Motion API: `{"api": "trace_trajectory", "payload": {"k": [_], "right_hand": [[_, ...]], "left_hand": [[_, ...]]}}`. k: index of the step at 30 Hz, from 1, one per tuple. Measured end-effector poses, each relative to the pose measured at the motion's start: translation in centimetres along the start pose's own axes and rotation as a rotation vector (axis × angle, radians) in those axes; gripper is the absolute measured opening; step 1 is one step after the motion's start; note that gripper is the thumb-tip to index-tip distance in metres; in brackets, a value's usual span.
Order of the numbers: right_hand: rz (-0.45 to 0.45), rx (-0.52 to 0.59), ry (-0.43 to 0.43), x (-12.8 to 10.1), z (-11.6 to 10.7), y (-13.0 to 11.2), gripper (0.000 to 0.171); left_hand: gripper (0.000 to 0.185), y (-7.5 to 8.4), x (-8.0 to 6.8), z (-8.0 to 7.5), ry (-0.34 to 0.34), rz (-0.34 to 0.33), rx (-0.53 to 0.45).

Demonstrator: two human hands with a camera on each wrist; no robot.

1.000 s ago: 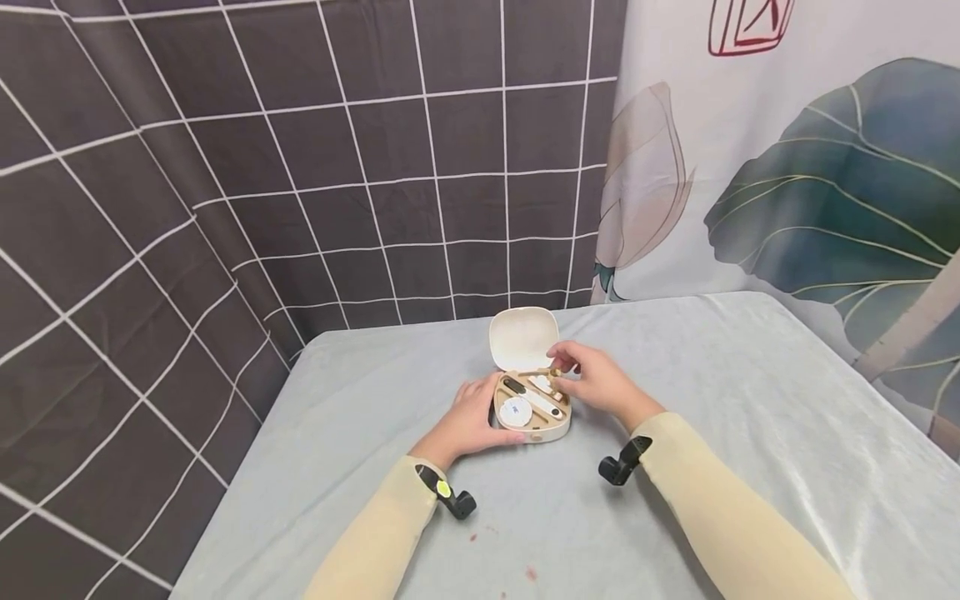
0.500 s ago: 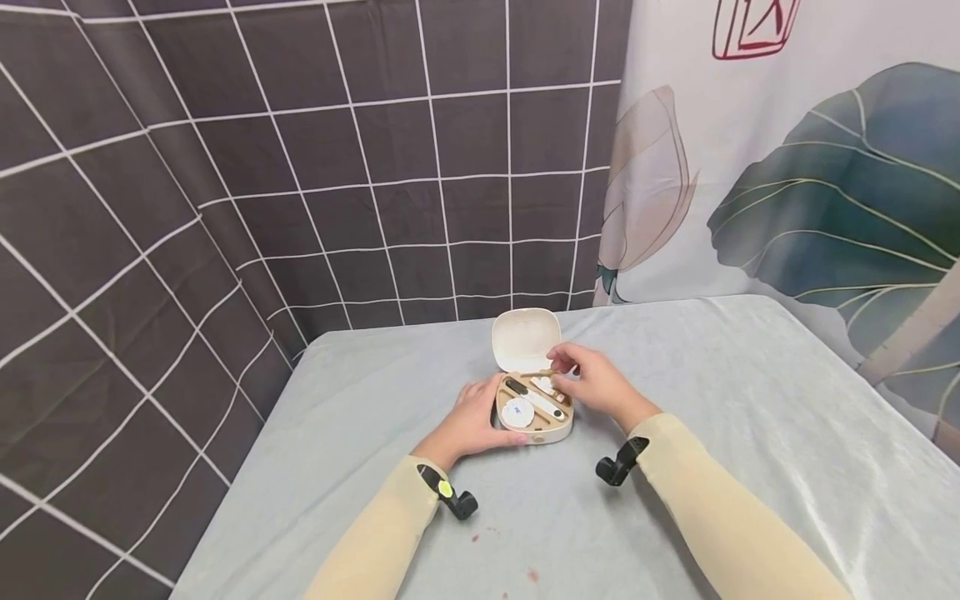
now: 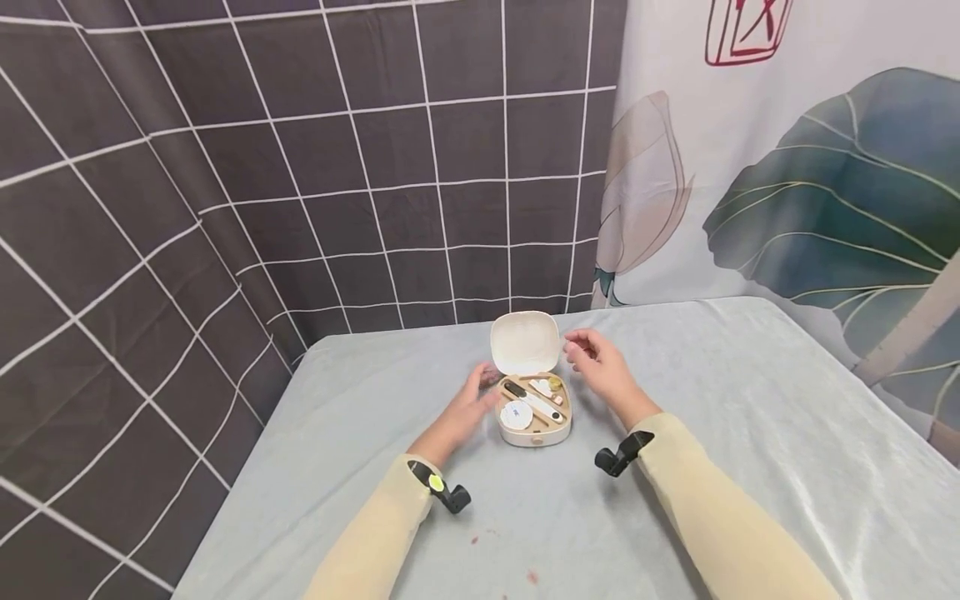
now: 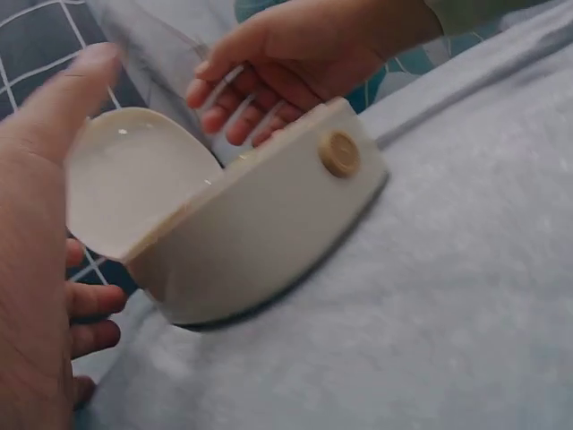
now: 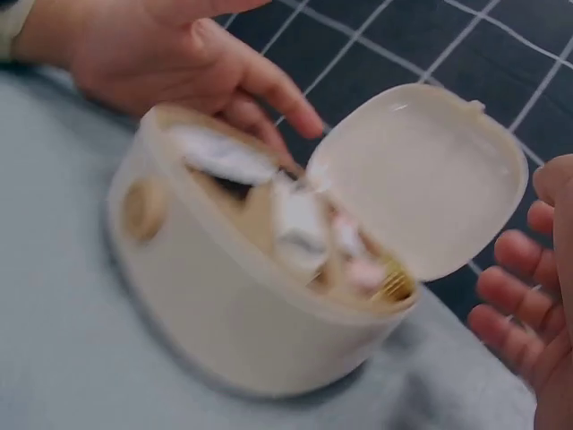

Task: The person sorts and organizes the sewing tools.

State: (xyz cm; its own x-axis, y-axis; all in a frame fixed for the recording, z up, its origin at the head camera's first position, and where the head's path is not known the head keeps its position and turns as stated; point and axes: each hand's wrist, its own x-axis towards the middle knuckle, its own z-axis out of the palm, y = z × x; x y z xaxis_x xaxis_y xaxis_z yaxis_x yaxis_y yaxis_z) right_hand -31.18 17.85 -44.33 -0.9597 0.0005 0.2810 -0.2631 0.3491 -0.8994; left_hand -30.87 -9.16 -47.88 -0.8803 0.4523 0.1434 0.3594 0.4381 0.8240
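A small cream case (image 3: pixel 534 415) sits open on the grey table (image 3: pixel 750 433), its lid (image 3: pixel 525 342) standing upright at the back. Inside lie a round white disc (image 3: pixel 516 412), a black-tipped tool (image 3: pixel 514 389), a white stick and a small gold piece (image 3: pixel 554 382). A round tan button (image 4: pixel 340 153) marks the case's front wall. My left hand (image 3: pixel 474 398) hovers just left of the case with relaxed fingers, holding nothing. To the lid's right, my right hand (image 3: pixel 592 360) is raised, fingers loosely spread, also empty. In the right wrist view the case (image 5: pixel 260 269) and its lid (image 5: pixel 421 175) are blurred.
A dark grid-patterned cloth (image 3: pixel 300 167) hangs behind and to the left of the table. A leaf-print curtain (image 3: pixel 787 167) hangs at the back right. Small reddish spots (image 3: pixel 531 573) mark the cloth near me. Black wrist mounts (image 3: pixel 615 458) sit on both sleeves.
Both hands have come off the case. The left hand let go of its left side and lifted; the right hand rose from the tray to beside the lid.
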Motion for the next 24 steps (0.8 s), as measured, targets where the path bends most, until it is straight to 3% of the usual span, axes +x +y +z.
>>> {"api": "trace_trajectory", "payload": {"k": [3, 8, 15, 24], "right_hand": [[0.098, 0.124, -0.035, 0.5, -0.6, -1.4, 0.045], [0.204, 0.179, -0.134, 1.9, -1.3, -2.0, 0.066], [0.186, -0.022, -0.276, 3.0, -1.5, -3.2, 0.085], [0.102, -0.213, -0.302, 3.7, -1.2, -5.2, 0.086]], "left_hand": [[0.066, 0.8, 0.3, -1.1, 0.03, -0.026, -0.14], [0.065, 2.3, 2.0, -3.0, 0.037, -0.099, -0.082], [0.069, 4.4, 3.8, -3.9, 0.023, -0.17, 0.011], [0.068, 6.6, 4.6, -4.2, 0.01, -0.158, 0.047]]}}
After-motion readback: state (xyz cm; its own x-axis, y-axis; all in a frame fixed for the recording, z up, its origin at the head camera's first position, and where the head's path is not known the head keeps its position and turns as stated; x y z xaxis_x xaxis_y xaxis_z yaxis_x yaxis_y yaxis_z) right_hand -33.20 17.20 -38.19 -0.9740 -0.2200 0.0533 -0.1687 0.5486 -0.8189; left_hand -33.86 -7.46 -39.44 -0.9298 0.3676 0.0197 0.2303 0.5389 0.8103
